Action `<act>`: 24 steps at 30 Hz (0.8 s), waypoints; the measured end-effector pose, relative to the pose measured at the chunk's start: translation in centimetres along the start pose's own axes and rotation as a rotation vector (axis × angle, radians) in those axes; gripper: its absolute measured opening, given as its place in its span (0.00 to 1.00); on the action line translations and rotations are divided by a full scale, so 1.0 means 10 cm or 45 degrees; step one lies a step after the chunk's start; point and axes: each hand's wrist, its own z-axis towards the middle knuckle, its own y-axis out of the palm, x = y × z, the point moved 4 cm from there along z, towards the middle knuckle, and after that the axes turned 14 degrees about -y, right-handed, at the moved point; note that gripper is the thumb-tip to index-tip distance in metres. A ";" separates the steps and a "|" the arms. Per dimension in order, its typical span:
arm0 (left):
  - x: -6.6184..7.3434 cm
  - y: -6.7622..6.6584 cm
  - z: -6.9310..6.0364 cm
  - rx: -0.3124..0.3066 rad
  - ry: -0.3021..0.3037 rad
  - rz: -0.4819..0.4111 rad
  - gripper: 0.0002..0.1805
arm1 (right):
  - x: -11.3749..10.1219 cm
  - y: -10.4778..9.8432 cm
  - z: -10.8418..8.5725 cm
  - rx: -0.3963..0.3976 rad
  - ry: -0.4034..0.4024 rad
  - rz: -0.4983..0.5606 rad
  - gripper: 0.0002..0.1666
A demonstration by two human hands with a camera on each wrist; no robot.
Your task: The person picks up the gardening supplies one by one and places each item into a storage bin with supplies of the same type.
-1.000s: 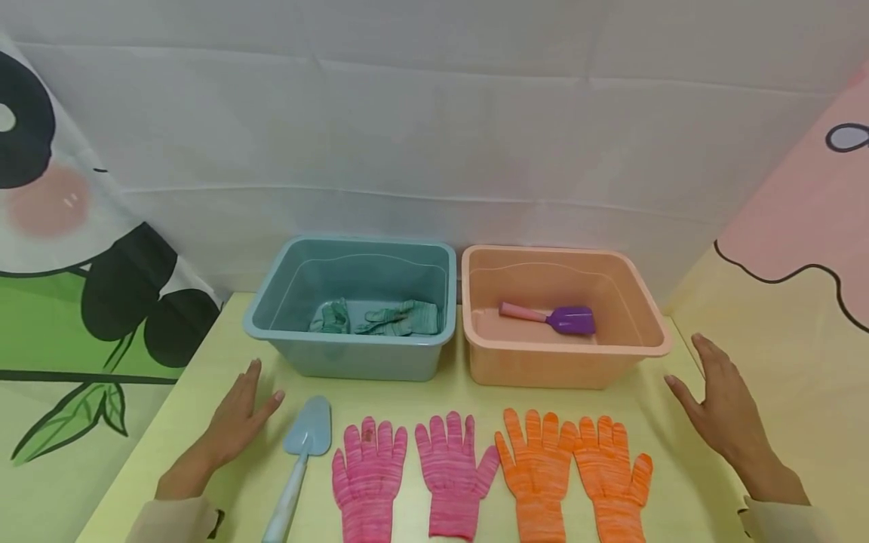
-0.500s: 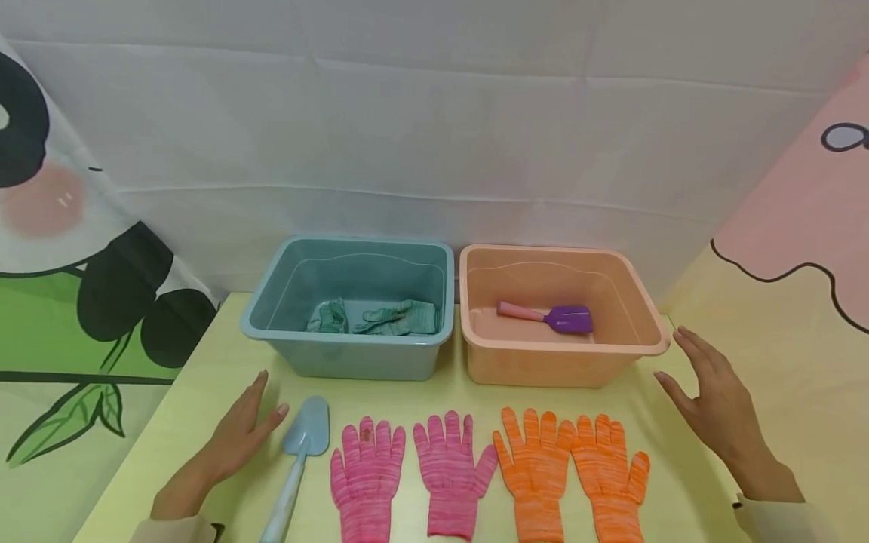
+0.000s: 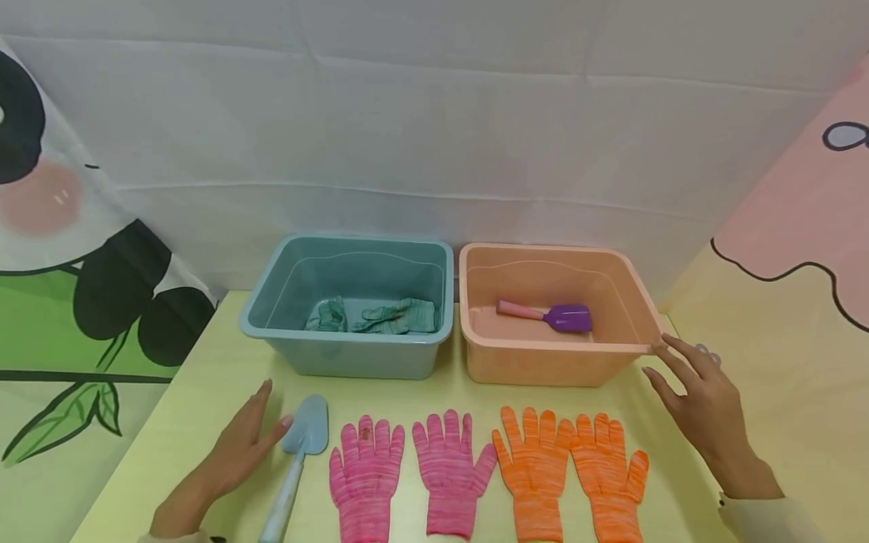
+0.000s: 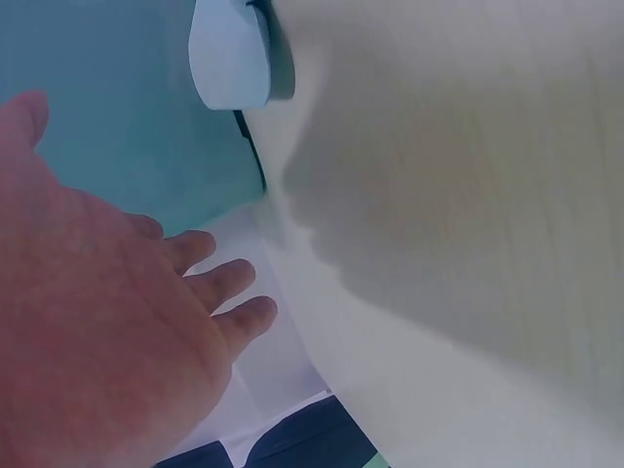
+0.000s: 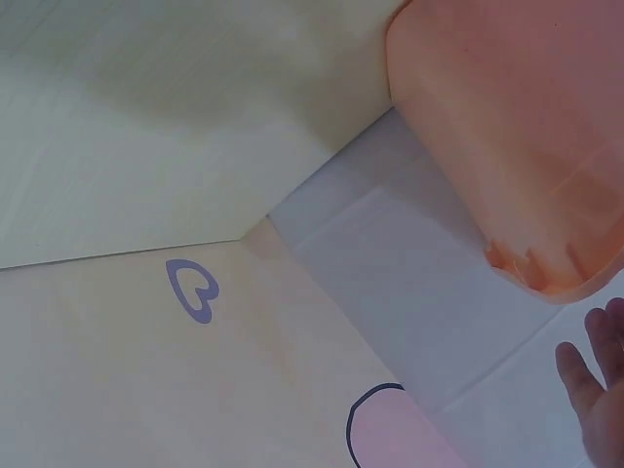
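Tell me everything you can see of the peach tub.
The peach tub looks like smooth plastic: rectangular, open-topped, with rounded corners and an outward-turned rim. It stands upright on the table, just right of the blue tub, their rims nearly meeting. Inside lies a small shovel with a pink handle and purple blade. The right hand is at its near right corner; I can't tell whether it touches the rim.
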 end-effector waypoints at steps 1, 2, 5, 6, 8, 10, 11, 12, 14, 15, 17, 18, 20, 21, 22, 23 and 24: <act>0.00 0.01 -0.01 -0.001 -0.004 0.008 0.47 | 0.00 0.00 0.00 0.001 0.002 0.002 0.39; 0.00 0.02 -0.02 -0.005 -0.013 0.019 0.47 | -0.01 0.01 0.00 0.002 0.001 -0.003 0.40; 0.01 0.05 -0.05 -0.003 -0.030 0.069 0.48 | -0.01 0.03 0.00 0.013 -0.006 -0.021 0.39; 0.02 0.06 -0.06 -0.001 -0.037 0.086 0.48 | -0.02 0.04 0.00 0.014 -0.009 -0.031 0.39; 0.03 0.07 -0.07 0.004 -0.048 0.113 0.48 | -0.01 0.05 0.01 0.024 -0.016 -0.028 0.37; 0.05 0.08 -0.08 0.003 -0.057 0.135 0.49 | -0.01 0.07 0.01 0.030 -0.022 -0.006 0.35; 0.06 0.08 -0.08 0.003 -0.060 0.143 0.49 | -0.02 0.08 0.02 0.031 -0.029 0.003 0.35; 0.07 0.09 -0.09 0.003 -0.062 0.150 0.49 | -0.02 0.09 0.02 0.034 -0.035 0.015 0.34; 0.09 0.10 -0.09 0.000 -0.069 0.167 0.49 | -0.02 0.11 0.02 0.041 -0.041 0.037 0.32; 0.10 0.10 -0.10 -0.002 -0.074 0.175 0.49 | -0.02 0.12 0.02 0.040 -0.044 0.042 0.32; 0.10 0.11 -0.11 -0.006 -0.082 0.184 0.49 | -0.03 0.13 0.02 0.045 -0.046 0.051 0.32; 0.10 0.11 -0.11 -0.012 -0.086 0.185 0.49 | -0.03 0.14 0.02 0.047 -0.044 0.053 0.31; 0.10 0.12 -0.12 -0.019 -0.090 0.184 0.49 | -0.03 0.15 0.03 0.045 -0.039 0.054 0.31; 0.10 0.12 -0.12 -0.018 -0.089 0.184 0.49 | -0.03 0.16 0.03 0.044 -0.032 0.053 0.31; 0.09 0.12 -0.12 -0.019 -0.089 0.182 0.49 | -0.03 0.17 0.03 0.046 -0.024 0.053 0.31; 0.08 0.13 -0.12 -0.024 -0.095 0.182 0.49 | -0.03 0.18 0.03 0.043 -0.017 0.049 0.31; 0.08 0.13 -0.13 -0.026 -0.104 0.188 0.49 | -0.03 0.18 0.03 0.044 -0.008 0.049 0.31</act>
